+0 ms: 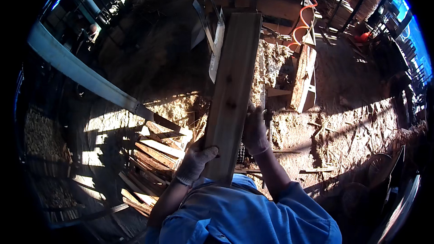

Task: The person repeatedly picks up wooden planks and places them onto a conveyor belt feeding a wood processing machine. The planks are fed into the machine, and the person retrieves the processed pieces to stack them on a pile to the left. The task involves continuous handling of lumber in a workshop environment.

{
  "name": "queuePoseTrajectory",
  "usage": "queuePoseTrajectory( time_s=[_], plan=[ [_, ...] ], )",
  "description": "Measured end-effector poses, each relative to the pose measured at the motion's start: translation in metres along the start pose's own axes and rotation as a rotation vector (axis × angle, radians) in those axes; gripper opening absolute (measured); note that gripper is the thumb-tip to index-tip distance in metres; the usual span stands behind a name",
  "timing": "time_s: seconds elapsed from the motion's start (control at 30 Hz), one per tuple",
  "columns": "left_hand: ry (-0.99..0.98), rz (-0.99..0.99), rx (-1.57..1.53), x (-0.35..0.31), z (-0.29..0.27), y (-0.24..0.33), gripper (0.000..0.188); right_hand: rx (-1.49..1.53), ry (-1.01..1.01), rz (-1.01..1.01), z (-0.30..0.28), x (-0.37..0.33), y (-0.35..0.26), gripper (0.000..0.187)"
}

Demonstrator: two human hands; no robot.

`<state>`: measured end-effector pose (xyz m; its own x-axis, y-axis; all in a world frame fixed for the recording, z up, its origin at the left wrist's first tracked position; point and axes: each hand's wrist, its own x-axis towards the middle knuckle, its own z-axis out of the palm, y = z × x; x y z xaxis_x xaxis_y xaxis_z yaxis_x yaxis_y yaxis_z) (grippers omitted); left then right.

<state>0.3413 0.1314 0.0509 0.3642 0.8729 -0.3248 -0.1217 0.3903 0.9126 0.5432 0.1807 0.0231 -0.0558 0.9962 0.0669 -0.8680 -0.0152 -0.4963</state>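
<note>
A long wooden board (231,90) with two dark knots runs away from my body, its near end close to my waist. My left hand (197,161), in a pale work glove, grips the board's left edge near that end, thumb on the top face. Farther up, my gloved right hand (256,131) is against the right edge, its fingers partly hidden by the board and in shadow. Just left of the board's far half stand upright pale metal plates (217,49).
Split wood offcuts (156,153) lie piled at the left below a long grey beam (86,65). Sawdust and chips cover the sunlit ground (343,131). A rough timber (304,79) lies to the right, near an orange coiled hose (300,22). Another person (90,32) is far left.
</note>
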Motion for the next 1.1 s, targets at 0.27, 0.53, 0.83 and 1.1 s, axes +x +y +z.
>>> queuePoseTrajectory(
  time_s=[0.27, 0.53, 0.83, 1.1],
  plan=[
    [-0.247, -0.294, -0.425, 0.025, 0.018, -0.025, 0.051, 0.42, -0.132, 0.286, -0.031, 0.007, 0.016, 0.098],
    [0.292, -0.003, 0.017, -0.046, -0.05, -0.038, 0.04, -0.968, 0.494, 0.044, -0.073, 0.103, -0.062, 0.07],
    [0.924, -0.243, -0.263, -0.194, -0.112, -0.175, 0.028, -1.953, 0.458, 0.098, -0.095, 0.258, -0.037, 0.081],
    [0.824, -0.099, -0.316, -0.245, -0.109, -0.265, 0.013, -2.146, 0.156, 0.159, -0.157, 0.288, -0.009, 0.067]
  ],
)
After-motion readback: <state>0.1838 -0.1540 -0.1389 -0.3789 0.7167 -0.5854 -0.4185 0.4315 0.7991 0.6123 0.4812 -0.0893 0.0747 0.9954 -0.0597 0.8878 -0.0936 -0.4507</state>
